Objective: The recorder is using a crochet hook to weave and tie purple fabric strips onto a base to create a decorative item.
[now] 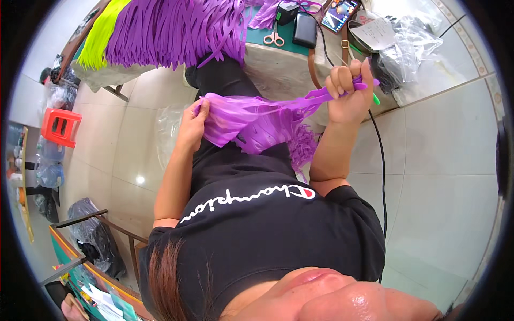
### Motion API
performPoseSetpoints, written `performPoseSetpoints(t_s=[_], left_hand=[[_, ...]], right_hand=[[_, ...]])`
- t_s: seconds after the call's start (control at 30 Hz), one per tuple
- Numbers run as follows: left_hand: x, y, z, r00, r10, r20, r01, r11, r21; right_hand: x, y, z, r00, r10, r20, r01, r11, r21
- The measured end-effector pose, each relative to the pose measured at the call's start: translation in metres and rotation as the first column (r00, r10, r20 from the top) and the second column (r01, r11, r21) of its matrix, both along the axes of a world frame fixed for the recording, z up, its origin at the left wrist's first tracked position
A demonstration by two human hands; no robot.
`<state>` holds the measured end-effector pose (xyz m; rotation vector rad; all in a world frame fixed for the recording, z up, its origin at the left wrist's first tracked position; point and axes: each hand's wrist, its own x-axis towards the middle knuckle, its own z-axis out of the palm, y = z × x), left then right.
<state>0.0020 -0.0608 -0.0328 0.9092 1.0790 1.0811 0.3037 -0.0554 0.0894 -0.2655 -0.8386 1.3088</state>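
The slit purple sheet (pixel 262 119) stretches lengthwise between both hands, its broad end pinched in the left hand (pixel 194 122), its strips (gathered narrow) gripped in the right hand (pixel 349 91), nearer the counter (pixel 273 68).

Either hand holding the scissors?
No, the scissors lie on the green mat, while the left hand and right hand both grip the slit purple material.
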Motion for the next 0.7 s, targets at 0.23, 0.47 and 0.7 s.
performPoseSetpoints(t_s=[0.23,0.47,0.7], left_hand=[[-0.009,0.005,0.003,0.700,0.067,0.711,0.282,0.889,-0.360],[0.007,-0.007,0.021,0.864,-0.011,0.504,0.133,0.969,-0.207],[0.023,-0.018,0.046,0.951,-0.010,0.308,0.004,1.000,0.020]], right_hand=[[0.004,0.023,-0.022,0.930,0.272,-0.249,-0.325,0.923,-0.205],[-0.031,0.011,-0.024,0.966,0.251,-0.066,-0.259,0.928,-0.266],[-0.072,-0.006,-0.046,0.883,-0.057,0.466,0.143,0.978,-0.150]])
